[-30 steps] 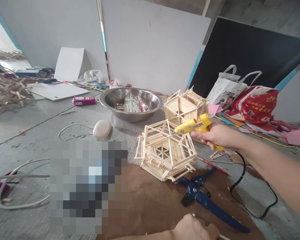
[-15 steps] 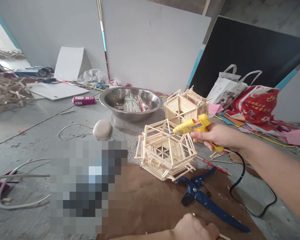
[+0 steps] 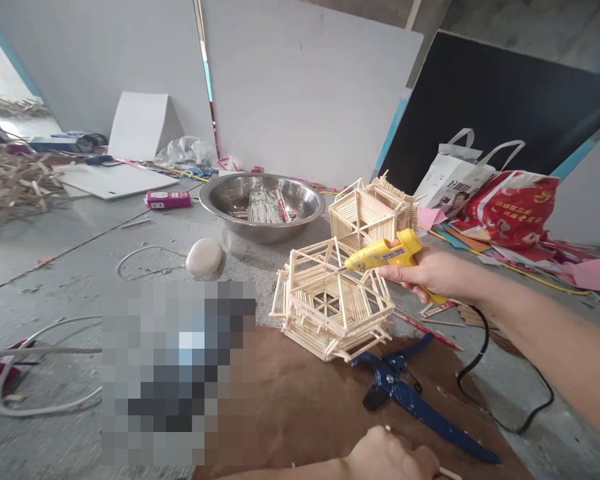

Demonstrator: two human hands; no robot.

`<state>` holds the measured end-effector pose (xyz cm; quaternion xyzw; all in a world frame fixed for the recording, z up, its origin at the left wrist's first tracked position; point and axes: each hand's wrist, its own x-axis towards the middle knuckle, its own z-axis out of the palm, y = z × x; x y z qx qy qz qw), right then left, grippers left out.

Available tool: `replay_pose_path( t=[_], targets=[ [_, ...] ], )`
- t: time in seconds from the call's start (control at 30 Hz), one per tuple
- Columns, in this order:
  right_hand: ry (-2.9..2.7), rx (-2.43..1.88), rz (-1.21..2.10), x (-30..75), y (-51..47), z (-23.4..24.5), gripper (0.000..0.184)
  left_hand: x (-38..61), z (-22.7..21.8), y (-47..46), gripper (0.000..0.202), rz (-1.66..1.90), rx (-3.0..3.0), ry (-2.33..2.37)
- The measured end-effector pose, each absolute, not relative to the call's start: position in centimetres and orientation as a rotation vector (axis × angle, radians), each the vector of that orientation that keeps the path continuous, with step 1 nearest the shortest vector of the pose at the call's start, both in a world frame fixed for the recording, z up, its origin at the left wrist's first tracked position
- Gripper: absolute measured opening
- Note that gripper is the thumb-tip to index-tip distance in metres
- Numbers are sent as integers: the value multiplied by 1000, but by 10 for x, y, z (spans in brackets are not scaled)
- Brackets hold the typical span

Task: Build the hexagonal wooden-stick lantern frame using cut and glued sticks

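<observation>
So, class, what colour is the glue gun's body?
The glue gun is yellow, seen in the head view.

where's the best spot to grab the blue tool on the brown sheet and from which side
Probably mid-way along the long handle of the blue tool, fingers wrapping it from above and the near right. It is slender and slants out toward the lower right across the brown sheet, whereas the tool's far end lies right by the stick frame.
</observation>
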<state>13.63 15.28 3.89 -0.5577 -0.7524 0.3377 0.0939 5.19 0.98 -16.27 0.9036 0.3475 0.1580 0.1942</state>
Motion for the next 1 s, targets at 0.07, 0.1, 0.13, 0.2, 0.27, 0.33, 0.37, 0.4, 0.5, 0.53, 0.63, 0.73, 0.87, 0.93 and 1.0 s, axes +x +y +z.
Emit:
replay_pose_path(
  t=[0.07, 0.1, 0.13, 0.2, 0.27, 0.33, 0.37, 0.4, 0.5, 0.53, 0.63, 0.73, 0.87, 0.93, 1.0],
  targets=[
    [-2259, -1653, 995, 136, 153, 40, 39, 52, -157, 10, 33, 330, 2535, 985],
    [-2265, -1649, 995, 136, 153, 40, 39, 52, -155, 10, 33, 285, 2532, 981],
    [-2264, -1643, 996, 136, 153, 40, 39, 52, -152, 11, 33, 261, 2530, 976],
    [-2254, -1620, 1007, 137, 155, 39, 37, 52, -149, 11, 32, 250, 2518, 974],
    [-2241, -1589, 1029, 138, 157, 37, 35, 52, -148, 12, 32, 261, 2497, 978],
    [-2236, -1564, 1048, 140, 160, 35, 34, 52, -150, 12, 32, 272, 2478, 984],
    [-2236, -1560, 1054, 141, 161, 34, 34, 52, -151, 12, 32, 273, 2472, 983],
    [-2234, -1560, 1056, 142, 161, 34, 35, 52, -151, 12, 32, 273, 2467, 986],
    [-2228, -1571, 1048, 144, 160, 34, 36, 52, -149, 12, 32, 270, 2457, 992],
    [-2224, -1575, 1045, 145, 159, 34, 37, 52, -147, 12, 32, 265, 2459, 989],
    [-2200, -1580, 1062, 147, 157, 35, 37, 51, -136, 13, 33, 179, 2476, 976],
    [-2166, -1591, 1096, 147, 155, 38, 34, 51, -131, 14, 32, 105, 2482, 974],
    [-2200, -1593, 1102, 142, 150, 43, 29, 52, -139, 13, 31, 177, 2464, 987],
    [-2226, -1624, 1087, 141, 148, 45, 29, 52, -146, 12, 29, 217, 2444, 983],
    [-2230, -1628, 1076, 140, 147, 44, 29, 52, -149, 11, 28, 254, 2428, 977]
  ],
)
